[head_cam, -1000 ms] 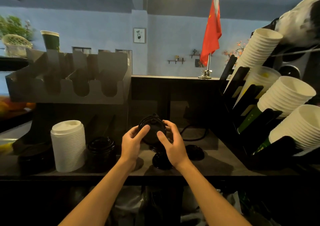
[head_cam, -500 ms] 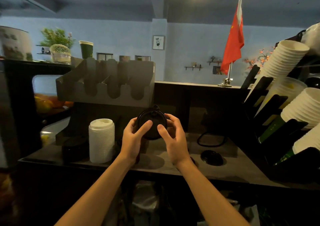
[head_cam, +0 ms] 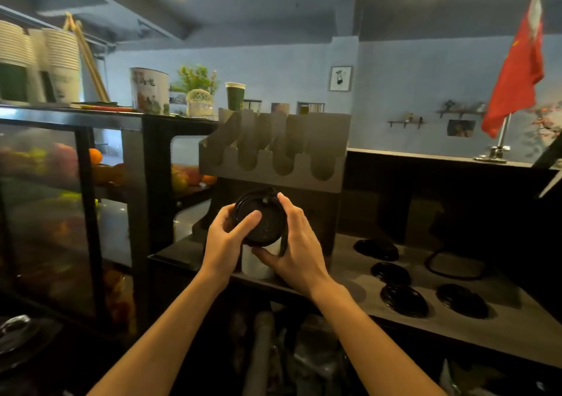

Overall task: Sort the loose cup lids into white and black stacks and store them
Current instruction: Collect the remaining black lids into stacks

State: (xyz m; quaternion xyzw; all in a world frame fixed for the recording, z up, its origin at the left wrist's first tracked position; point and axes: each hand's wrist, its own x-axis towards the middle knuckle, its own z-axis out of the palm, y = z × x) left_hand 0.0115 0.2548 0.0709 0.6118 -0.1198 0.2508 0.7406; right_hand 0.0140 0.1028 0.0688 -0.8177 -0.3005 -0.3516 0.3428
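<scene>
Both hands hold a small stack of black lids [head_cam: 264, 224] upright in front of me, above the counter. My left hand [head_cam: 226, 237] grips its left rim with the thumb on the face. My right hand [head_cam: 296, 243] wraps the right edge and underside. Behind the hands, the white lid stack [head_cam: 257, 263] stands on the counter, mostly hidden. Several loose black lids lie on the counter to the right, the nearest ones being a black lid [head_cam: 404, 301], a black lid [head_cam: 462, 300], a black lid [head_cam: 390, 272] and a far black lid [head_cam: 376, 249].
A grey slotted lid holder [head_cam: 273, 149] stands just behind the hands. A glass fruit display case [head_cam: 60, 198] is on the left with paper cups [head_cam: 39, 61] on top. A black cable [head_cam: 453, 265] loops on the counter [head_cam: 501, 332]. A red flag [head_cam: 517, 70] stands far right.
The view has swung left, so the lid holder is now centred and the cup rack on the right has left view. The hands have kept hold of the black lids.
</scene>
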